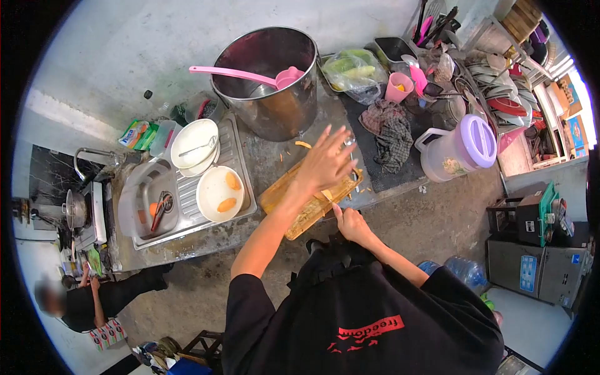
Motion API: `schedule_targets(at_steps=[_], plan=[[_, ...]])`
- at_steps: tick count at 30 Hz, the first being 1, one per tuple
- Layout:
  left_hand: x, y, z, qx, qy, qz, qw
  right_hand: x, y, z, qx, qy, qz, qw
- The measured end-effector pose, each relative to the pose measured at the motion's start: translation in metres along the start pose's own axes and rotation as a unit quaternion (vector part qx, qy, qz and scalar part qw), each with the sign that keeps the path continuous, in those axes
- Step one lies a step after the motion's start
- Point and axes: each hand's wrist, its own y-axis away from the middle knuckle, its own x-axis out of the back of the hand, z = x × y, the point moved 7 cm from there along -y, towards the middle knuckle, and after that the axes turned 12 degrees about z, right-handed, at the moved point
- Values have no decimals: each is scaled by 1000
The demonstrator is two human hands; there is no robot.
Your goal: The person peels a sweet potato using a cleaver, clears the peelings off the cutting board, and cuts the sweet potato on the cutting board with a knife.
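Note:
A wooden cutting board (294, 209) lies on the counter in front of me, with small orange pieces on and around it. My left hand (326, 159) is raised over the board with its fingers spread, holding nothing. At the board's near edge my right hand (354, 225) is closed round a knife, whose blade points toward the board and is partly hidden. Left of the board, a white bowl (215, 194) holds two orange pieces. Behind it, more white bowls (194, 137) are stacked with a utensil on top.
A large metal pot (269, 112) with a pink ladle (237, 74) stands behind the board. At right are a crumpled cloth (394, 140) and a purple-lidded pitcher (456, 153). A sink (153, 200) is at left; another person (94, 300) stands at far left.

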Motion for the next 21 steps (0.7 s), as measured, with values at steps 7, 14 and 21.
schedule_targets(at_steps=[7,14,21], plan=[[18,-7,-2,11,-41,5,999,-1,-8,4,-148,4,-119,982],[-16,22,-29,36,-96,-81,991,2,-12,2,-166,11,-134,977],[29,-25,-4,26,-41,2,999,-1,-13,3,-187,11,-172,967]])
